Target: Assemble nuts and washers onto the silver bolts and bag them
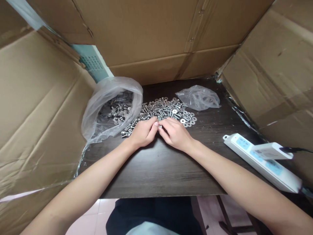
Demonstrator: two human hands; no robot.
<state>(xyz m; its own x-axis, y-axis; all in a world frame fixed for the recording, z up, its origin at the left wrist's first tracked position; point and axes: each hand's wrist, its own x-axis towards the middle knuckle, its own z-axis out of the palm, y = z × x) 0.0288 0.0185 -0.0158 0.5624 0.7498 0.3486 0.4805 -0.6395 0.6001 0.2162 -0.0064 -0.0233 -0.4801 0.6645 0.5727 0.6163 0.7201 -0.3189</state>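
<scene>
My left hand point(145, 132) and my right hand point(176, 133) meet fingertip to fingertip over the front edge of a pile of hardware. Both are closed in a pinch. Between them shows the silvery end of a small bolt point(160, 126); the fingers hide the rest of it. Just beyond my hands lies the pile of loose bolts point(153, 107) mixed with nuts. Flat washers point(183, 121) are scattered along its right side. To the left, a clear plastic bag point(88, 120) lies with its mouth wide and more bolts with washers on them point(118, 113) inside.
A second, crumpled clear bag point(199, 98) lies behind the pile on the right. A white power strip point(261, 163) with a plugged-in adapter point(271, 150) and cable sits at the right. Cardboard walls point(151, 32) enclose the dark tabletop point(151, 176) on three sides.
</scene>
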